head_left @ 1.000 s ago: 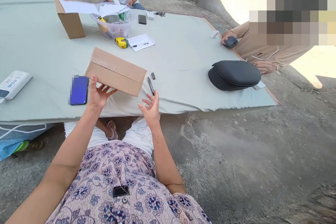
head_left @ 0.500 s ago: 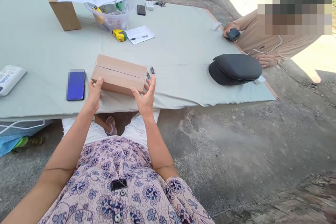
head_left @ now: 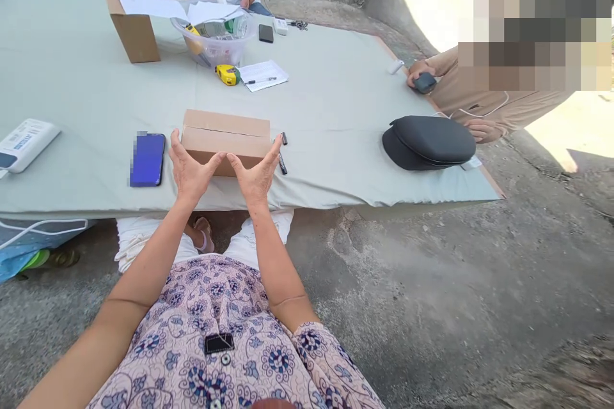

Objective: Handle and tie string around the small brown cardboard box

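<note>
A closed brown cardboard box lies on the cloth-covered table, its long side facing me. My left hand is around its left front corner, thumb along the front face and index finger raised beside the left end. My right hand mirrors this at the right end. Both thumb tips nearly meet at the middle of the front; the other fingertips are partly hidden. Just right of the box lie a black pen and a small black cap. A phone with a blue screen lies to the left.
Behind the box are a yellow tape measure, paper with a pen, a filled plastic basin and an upright carton. A white device lies left, a black case right. Two people sit at the far and right edges.
The box has turned to lie straighter along the table edge. My left hand's thumb has moved inward along its front, and both thumbs are now close together. The view has shifted slightly.
</note>
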A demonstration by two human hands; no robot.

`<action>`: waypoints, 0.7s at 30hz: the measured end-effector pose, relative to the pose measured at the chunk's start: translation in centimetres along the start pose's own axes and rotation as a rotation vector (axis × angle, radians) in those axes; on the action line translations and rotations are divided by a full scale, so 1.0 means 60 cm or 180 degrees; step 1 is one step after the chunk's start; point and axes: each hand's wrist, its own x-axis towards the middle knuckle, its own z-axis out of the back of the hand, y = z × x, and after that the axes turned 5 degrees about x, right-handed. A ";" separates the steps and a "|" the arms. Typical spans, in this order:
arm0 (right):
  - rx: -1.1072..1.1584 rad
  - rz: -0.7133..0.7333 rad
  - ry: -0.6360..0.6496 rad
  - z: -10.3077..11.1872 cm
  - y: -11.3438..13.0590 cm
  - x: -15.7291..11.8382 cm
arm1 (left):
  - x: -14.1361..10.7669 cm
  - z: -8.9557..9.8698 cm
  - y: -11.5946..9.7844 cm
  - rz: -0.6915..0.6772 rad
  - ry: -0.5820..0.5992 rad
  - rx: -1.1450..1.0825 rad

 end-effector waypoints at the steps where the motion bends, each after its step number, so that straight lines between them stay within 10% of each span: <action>1: -0.0018 -0.0020 -0.0034 -0.005 0.000 0.000 | 0.000 -0.004 0.000 0.0069 -0.0029 0.0040; 21: 0.0845 -0.0407 -0.0030 0.041 -0.051 -0.017 | -0.021 0.021 0.037 0.0018 0.0052 -0.0761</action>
